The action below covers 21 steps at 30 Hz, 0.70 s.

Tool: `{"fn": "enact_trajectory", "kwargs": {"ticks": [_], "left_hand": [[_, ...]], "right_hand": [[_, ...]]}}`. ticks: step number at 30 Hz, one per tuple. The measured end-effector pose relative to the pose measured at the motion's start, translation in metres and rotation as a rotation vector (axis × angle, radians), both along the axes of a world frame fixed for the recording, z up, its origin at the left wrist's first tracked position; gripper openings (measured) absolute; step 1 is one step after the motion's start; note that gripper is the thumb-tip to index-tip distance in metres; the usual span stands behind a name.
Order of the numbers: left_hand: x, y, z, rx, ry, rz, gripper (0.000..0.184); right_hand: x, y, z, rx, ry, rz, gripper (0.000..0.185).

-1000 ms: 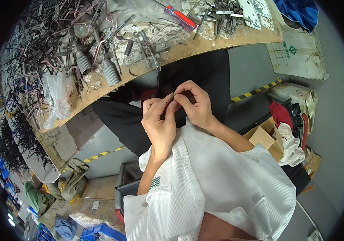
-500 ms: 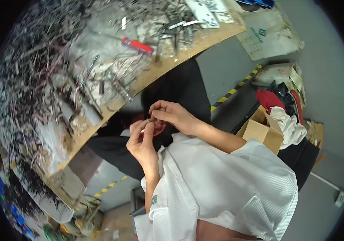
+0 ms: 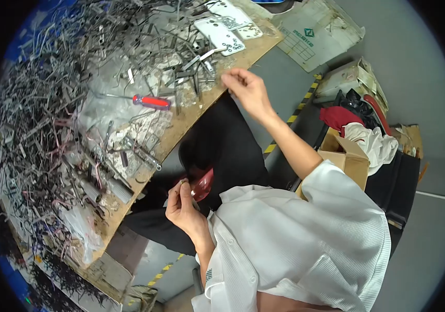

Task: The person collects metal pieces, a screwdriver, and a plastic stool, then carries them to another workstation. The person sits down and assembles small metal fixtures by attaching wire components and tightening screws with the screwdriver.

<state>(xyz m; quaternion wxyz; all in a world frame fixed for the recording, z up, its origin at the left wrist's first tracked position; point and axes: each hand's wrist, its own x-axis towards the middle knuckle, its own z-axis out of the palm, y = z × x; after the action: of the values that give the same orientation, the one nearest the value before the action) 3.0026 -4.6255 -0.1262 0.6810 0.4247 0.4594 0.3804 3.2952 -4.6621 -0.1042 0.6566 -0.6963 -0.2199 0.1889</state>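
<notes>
My left hand is raised over my lap, thumb and fingers pinched on a small brownish piece that is too small to name. Behind it, between my dark trouser legs, shows a shiny red object, partly hidden. My right hand hovers at the table's front edge with its fingers curled in toward the thumb; whatever they hold, if anything, cannot be made out. Closest to it on the wooden table are thin metal strips and white cards with dark round marks.
A screwdriver with a red handle lies on a clear plastic bag among heaped metal parts. Grey cylinders and a crumpled bag lie near the edge. At right stand a cardboard box and cloths.
My right hand has left my left hand and moved up and right to the table edge. My left hand stays over my lap, still pinching. The view has shifted slightly.
</notes>
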Motion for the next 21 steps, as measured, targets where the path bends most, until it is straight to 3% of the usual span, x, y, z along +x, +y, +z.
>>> {"fn": "enact_trajectory", "kwargs": {"ticks": [5,8,12,13,17,21], "left_hand": [[0.002,-0.001,0.008,-0.037,-0.038,-0.005,0.016],[-0.001,-0.001,0.007,-0.046,-0.046,0.005,0.016],[0.0,-0.001,0.008,-0.038,-0.041,0.051,0.012],[0.002,-0.001,0.01,-0.036,-0.029,0.076,0.012],[-0.009,0.005,0.014,-0.134,0.065,0.131,0.011],[-0.019,0.006,0.004,-0.042,-0.001,0.109,0.016]], "right_hand": [[0.064,0.004,-0.002,-0.028,-0.034,-0.127,0.022],[0.085,0.005,-0.012,0.104,-0.154,-0.304,0.022],[0.082,0.001,0.001,-0.093,-0.126,-0.218,0.023],[0.08,-0.002,0.0,-0.091,-0.114,-0.193,0.023],[0.046,0.024,0.004,-0.031,-0.472,-0.174,0.023],[0.007,0.052,0.009,0.055,-0.486,-0.018,0.018]]}}
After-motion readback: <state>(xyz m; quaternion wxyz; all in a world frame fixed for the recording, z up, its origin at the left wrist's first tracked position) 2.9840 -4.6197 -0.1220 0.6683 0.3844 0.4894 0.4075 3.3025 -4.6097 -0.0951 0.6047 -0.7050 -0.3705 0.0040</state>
